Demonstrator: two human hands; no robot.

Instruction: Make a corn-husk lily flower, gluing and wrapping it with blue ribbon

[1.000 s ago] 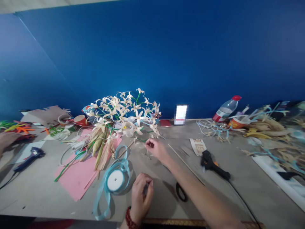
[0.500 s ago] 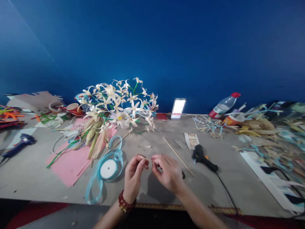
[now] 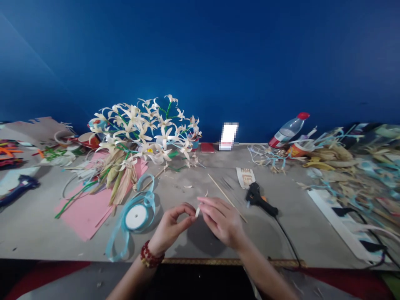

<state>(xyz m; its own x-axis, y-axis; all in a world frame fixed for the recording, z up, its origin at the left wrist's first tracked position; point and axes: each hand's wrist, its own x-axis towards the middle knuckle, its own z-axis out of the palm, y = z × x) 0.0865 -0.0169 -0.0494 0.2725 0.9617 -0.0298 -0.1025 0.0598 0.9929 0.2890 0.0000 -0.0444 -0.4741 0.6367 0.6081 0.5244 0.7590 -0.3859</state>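
A small cream petal-like strip [image 3: 197, 213] is pinched between the thumb and forefinger of my left hand [image 3: 170, 227], which wears a red beaded bracelet [image 3: 151, 254]. My right hand [image 3: 221, 221] meets it from the other side, fingers closed together at the strip. A thin curled pale tip [image 3: 206, 193] shows just above the right fingertips; what it belongs to is partly hidden. Another pale curved scrap [image 3: 187, 186] lies on the table beyond. To the left of my hands is a white spool [image 3: 135, 217] with light blue ribbon [image 3: 116, 241] looped around it.
White star-shaped flowers [image 3: 165, 135] on green stems stand at the back. Pink paper [image 3: 83, 221] lies at left, near a blue glue gun [image 3: 20, 187]. To the right are a thin stick [image 3: 226, 196], a black glue gun [image 3: 261, 200], a power strip [image 3: 337, 225] and a tilted bottle [image 3: 289, 130].
My hands have come together around the pale strip, which now points more upright. My right fingers have straightened and closed over. The whole view has shifted slightly.
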